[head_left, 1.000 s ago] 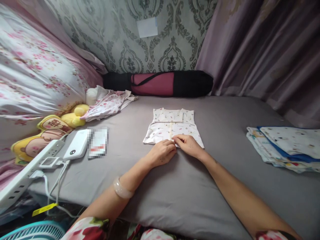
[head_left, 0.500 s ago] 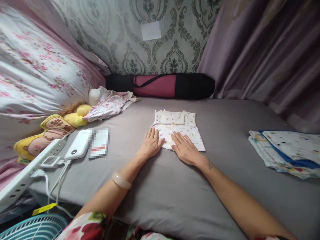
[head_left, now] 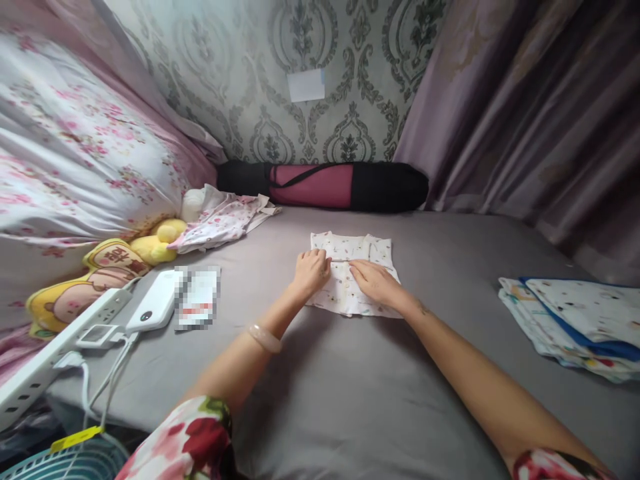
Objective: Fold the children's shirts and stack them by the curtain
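Grey sheet (head_left: 320,387) — left hand (head_left: 311,273) curled, right hand (head_left: 377,283) flatter, on printed garment (head_left: 343,293) — grips unclear.

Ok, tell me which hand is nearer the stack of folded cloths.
Right. The right hand is on the right part of the printed garment, across the grey sheet from the stack; the left hand is at the garment's left side, farther away.

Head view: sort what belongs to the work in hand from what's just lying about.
In the work:
- white printed garment, with left grip and right grip on it
- gray sheet beneath it

Apparently just lying about:
- black-and-maroon bag
- crumpled printed cloth
- yellow plush toy
- power strip
- folded cloth pile, though its part is unclear
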Available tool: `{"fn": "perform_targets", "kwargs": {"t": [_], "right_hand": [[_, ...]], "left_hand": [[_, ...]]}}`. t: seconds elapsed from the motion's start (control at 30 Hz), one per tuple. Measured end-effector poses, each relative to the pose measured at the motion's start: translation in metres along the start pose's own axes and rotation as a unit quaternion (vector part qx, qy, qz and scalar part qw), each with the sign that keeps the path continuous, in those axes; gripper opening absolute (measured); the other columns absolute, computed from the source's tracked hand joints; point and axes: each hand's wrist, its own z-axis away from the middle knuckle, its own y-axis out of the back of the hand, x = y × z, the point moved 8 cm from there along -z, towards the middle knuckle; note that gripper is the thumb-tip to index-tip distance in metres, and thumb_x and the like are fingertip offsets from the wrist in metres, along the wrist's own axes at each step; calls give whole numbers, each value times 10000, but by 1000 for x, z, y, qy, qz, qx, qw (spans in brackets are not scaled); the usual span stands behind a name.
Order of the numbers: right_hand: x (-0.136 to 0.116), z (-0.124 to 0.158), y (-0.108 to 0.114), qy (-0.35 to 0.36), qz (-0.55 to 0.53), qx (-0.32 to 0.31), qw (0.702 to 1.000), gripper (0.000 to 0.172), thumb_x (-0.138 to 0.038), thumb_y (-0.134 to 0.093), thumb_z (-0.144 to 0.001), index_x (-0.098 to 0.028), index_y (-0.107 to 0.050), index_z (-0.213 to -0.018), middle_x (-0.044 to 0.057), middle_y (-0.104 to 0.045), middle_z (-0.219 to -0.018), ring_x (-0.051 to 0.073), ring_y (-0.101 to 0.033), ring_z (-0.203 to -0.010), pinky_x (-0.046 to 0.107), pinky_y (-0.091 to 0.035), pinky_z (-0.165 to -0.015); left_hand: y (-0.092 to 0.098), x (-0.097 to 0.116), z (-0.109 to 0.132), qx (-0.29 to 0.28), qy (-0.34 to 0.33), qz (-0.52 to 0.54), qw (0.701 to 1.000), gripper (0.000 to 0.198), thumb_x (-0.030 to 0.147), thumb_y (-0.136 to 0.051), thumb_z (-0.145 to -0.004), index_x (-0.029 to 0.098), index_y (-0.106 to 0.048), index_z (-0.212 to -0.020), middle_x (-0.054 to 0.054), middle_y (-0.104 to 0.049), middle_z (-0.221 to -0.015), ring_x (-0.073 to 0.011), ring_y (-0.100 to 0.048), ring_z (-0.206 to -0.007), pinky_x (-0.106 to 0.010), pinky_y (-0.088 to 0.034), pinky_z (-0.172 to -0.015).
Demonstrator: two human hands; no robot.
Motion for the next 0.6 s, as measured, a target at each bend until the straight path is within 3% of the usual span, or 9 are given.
{"fn": "perform_targets", "kwargs": {"t": [0.13, 0.2, 0.33, 0.47, 0.6], "right_hand": [[24, -38, -5, -58, 72, 15, 996, 509, -316, -249, -990, -109, -428, -1420, 143, -365, -1518, 248, -272, -1424, 430, -169, -1161], [32, -55, -11, -68, 96, 9, 993, 548, -345, -231, -990, -94, -383, -1453, 137, -310, -1545, 256, -209, -1446, 456, -114, -1175], [38, -73, -18, -52, 121, 20, 991, 582, -362, -188, -989, -88, -338, -1480, 119, -274, -1562, 265, -172, -1455, 498, -90, -1173], [42, -75, -33, -34, 112, -6, 993, 567, -344, -188, -986, -133, -318, -1496, 88, -271, -1567, 260, -204, -1446, 509, -133, -1164], [45, -74, -38, -33, 106, 7, 994, 558, -334, -204, -983, -147, -325, -1494, 83, -284, -1563, 258, -216, -1442, 515, -128, -1163]], "left_hand": [[-21, 11, -40, 11, -43, 1, 999, 362, 281, -328, -973, 95, -524, -1213, -182, -512, -1369, -281, -409, -1325, -424, -278, -1100], [-33, 10, -58, 7, -37, 1, 999, 461, 338, -309, -982, 52, -472, -1305, -201, -426, -1455, -298, -333, -1385, -434, -227, -1140], [-51, -2, -79, 13, -10, 7, 1000, 629, 457, -244, -989, 3, -380, -1404, -223, -383, -1483, -316, -286, -1413, -451, -203, -1159], [-66, -16, -80, 19, -9, 4, 1000, 667, 490, -244, -980, 4, -364, -1422, -226, -375, -1488, -307, -300, -1408, -437, -202, -1165], [-75, -20, -77, -5, 2, 11, 1000, 671, 484, -247, -972, 10, -352, -1436, -213, -336, -1515, -314, -270, -1423, -445, -188, -1173]]}}
